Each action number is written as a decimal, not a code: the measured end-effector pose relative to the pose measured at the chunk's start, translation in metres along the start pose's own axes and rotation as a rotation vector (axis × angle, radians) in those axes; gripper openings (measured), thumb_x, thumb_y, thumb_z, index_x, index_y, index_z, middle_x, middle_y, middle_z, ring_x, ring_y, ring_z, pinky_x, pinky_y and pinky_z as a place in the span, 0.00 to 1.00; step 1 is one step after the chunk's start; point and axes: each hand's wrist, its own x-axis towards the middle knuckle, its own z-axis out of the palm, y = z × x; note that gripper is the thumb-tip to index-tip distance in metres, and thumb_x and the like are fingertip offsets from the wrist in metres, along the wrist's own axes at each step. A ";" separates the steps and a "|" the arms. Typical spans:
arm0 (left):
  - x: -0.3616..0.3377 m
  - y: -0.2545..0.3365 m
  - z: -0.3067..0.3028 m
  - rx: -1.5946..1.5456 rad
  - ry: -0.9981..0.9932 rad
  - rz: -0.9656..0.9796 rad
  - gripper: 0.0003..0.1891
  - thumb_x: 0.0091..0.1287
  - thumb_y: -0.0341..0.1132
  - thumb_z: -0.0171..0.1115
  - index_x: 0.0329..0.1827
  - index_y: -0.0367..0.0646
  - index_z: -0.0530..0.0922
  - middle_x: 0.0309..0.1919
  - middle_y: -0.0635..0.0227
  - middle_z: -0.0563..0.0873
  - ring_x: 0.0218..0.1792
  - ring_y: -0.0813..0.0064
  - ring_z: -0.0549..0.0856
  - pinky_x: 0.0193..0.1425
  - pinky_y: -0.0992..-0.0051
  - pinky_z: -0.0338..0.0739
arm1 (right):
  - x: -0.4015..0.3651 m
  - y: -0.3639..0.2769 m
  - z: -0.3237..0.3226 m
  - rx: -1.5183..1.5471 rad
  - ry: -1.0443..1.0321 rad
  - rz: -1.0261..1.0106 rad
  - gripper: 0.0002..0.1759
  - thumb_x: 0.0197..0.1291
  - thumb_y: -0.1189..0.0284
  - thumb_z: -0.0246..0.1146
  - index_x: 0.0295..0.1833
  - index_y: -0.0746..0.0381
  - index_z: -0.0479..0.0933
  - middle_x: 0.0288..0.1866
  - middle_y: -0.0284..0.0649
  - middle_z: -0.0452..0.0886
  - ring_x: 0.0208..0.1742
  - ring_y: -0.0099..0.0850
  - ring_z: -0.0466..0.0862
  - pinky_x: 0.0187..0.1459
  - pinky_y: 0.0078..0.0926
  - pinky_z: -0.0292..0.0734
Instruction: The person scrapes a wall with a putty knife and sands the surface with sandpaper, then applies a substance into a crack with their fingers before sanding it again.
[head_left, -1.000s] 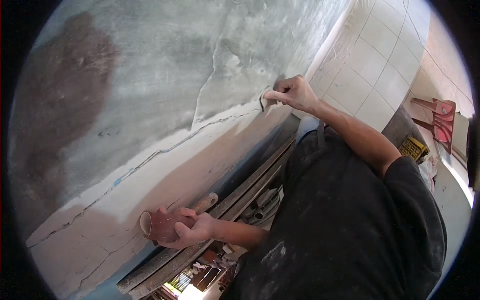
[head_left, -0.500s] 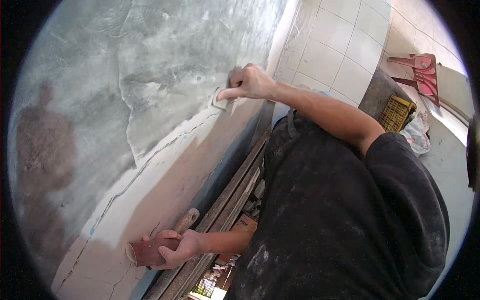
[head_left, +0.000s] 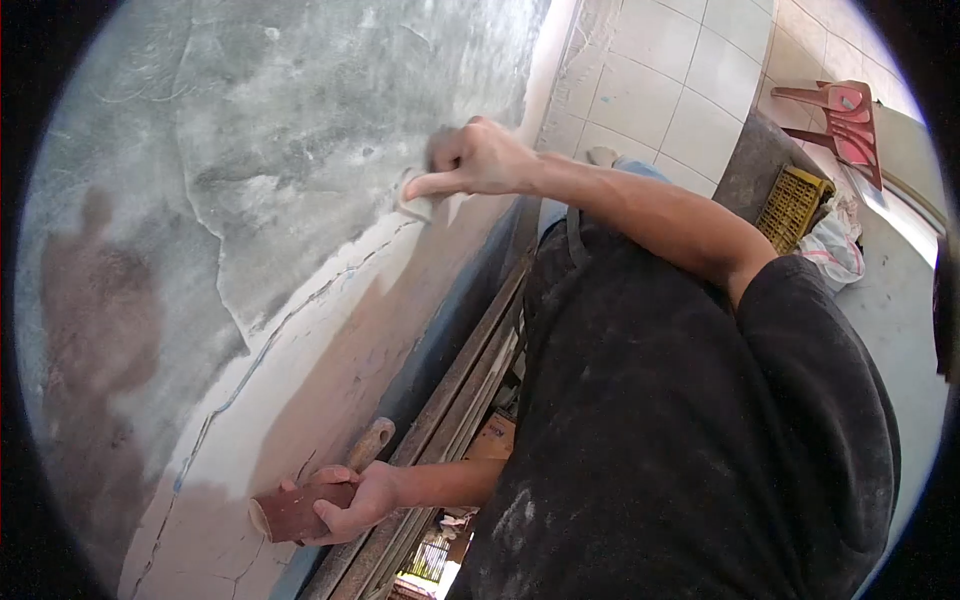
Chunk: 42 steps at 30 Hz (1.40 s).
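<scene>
My right hand [head_left: 470,160] presses a small pale flat pad [head_left: 418,204] against the grey wall [head_left: 300,130], thumb along its near side. The fingers are blurred by motion. Beneath the pad, a long crack [head_left: 262,357] runs diagonally through a whitish smoothed band [head_left: 330,325]. Lower down, my left hand [head_left: 360,505] is closed around a reddish-brown rolled sheet [head_left: 305,510] that looks like sandpaper. A tool with a worn wooden handle [head_left: 372,443] is in the same hand. The handle has a hole at its end, and the rest of the tool is hidden.
Long wooden boards [head_left: 440,405] lie along the wall's foot. Beyond my torso are a yellow plastic crate [head_left: 793,207], a white plastic bag [head_left: 833,250] and a red plastic chair [head_left: 850,130]. Pale floor tiles [head_left: 640,95] stretch behind my right arm.
The view has shifted slightly, so the wall sits further left and lower. My right hand moves a little with the pad still on the wall. My left hand keeps its grip.
</scene>
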 end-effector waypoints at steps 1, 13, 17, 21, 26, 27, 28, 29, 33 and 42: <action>0.000 0.001 0.001 0.000 0.000 -0.002 0.32 0.51 0.36 0.51 0.61 0.30 0.59 0.46 0.38 0.79 0.11 0.76 0.67 0.10 0.83 0.56 | 0.002 -0.009 0.000 0.025 0.002 -0.032 0.36 0.48 0.43 0.69 0.09 0.63 0.69 0.09 0.31 0.69 0.11 0.22 0.69 0.15 0.25 0.62; -0.001 0.001 0.001 -0.029 0.021 -0.001 0.30 0.50 0.34 0.52 0.57 0.28 0.60 0.46 0.35 0.78 0.10 0.75 0.68 0.10 0.81 0.56 | 0.008 -0.033 -0.004 0.035 0.033 -0.106 0.35 0.47 0.41 0.68 0.09 0.61 0.70 0.09 0.31 0.70 0.11 0.23 0.70 0.14 0.25 0.61; 0.000 0.003 0.003 -0.038 0.007 0.008 0.29 0.51 0.34 0.53 0.55 0.27 0.60 0.46 0.35 0.78 0.10 0.74 0.67 0.09 0.80 0.55 | 0.000 0.013 0.000 -0.129 0.046 -0.081 0.37 0.48 0.38 0.65 0.09 0.60 0.70 0.07 0.31 0.67 0.10 0.24 0.69 0.13 0.25 0.60; -0.002 0.003 0.003 -0.055 -0.002 0.016 0.27 0.52 0.34 0.53 0.53 0.27 0.60 0.47 0.34 0.78 0.10 0.74 0.66 0.10 0.80 0.55 | 0.003 -0.001 -0.005 -0.148 -0.014 -0.072 0.38 0.48 0.36 0.63 0.10 0.61 0.71 0.08 0.32 0.68 0.10 0.26 0.70 0.14 0.27 0.61; -0.003 0.002 0.004 -0.059 0.001 0.007 0.26 0.53 0.34 0.53 0.52 0.27 0.60 0.48 0.34 0.77 0.11 0.74 0.66 0.10 0.80 0.55 | 0.004 -0.003 -0.012 -0.200 -0.103 -0.019 0.42 0.46 0.27 0.55 0.18 0.60 0.78 0.13 0.35 0.75 0.17 0.33 0.77 0.21 0.32 0.70; -0.004 0.003 0.004 -0.057 0.006 0.010 0.25 0.53 0.34 0.53 0.52 0.27 0.60 0.48 0.34 0.78 0.11 0.74 0.66 0.10 0.80 0.55 | 0.005 0.004 -0.007 -0.198 -0.064 -0.078 0.40 0.47 0.30 0.57 0.16 0.61 0.76 0.11 0.35 0.72 0.15 0.32 0.74 0.20 0.32 0.68; -0.004 0.003 0.004 -0.052 0.007 0.014 0.25 0.53 0.34 0.53 0.51 0.27 0.61 0.48 0.34 0.78 0.11 0.74 0.66 0.11 0.80 0.55 | 0.005 0.014 0.000 -0.193 -0.026 -0.135 0.39 0.49 0.33 0.59 0.14 0.62 0.74 0.09 0.35 0.69 0.12 0.32 0.72 0.18 0.32 0.65; -0.005 0.003 0.005 -0.051 0.008 0.015 0.25 0.53 0.34 0.53 0.51 0.27 0.61 0.48 0.34 0.78 0.11 0.74 0.66 0.11 0.81 0.55 | 0.006 0.007 -0.004 -0.191 0.013 -0.190 0.39 0.50 0.35 0.61 0.12 0.62 0.72 0.08 0.35 0.66 0.10 0.32 0.69 0.16 0.31 0.63; -0.007 0.002 0.004 -0.062 0.027 0.004 0.25 0.53 0.34 0.53 0.51 0.28 0.61 0.48 0.35 0.78 0.11 0.74 0.67 0.11 0.81 0.55 | 0.004 -0.025 -0.011 -0.217 -0.040 -0.182 0.38 0.53 0.37 0.60 0.13 0.63 0.73 0.09 0.37 0.69 0.10 0.34 0.71 0.16 0.32 0.63; -0.004 0.001 0.003 -0.040 0.007 0.009 0.25 0.53 0.35 0.53 0.52 0.28 0.61 0.46 0.36 0.79 0.10 0.75 0.67 0.10 0.81 0.54 | -0.005 -0.004 -0.001 -0.122 -0.095 0.095 0.35 0.50 0.35 0.61 0.18 0.59 0.78 0.12 0.32 0.76 0.16 0.24 0.80 0.19 0.23 0.72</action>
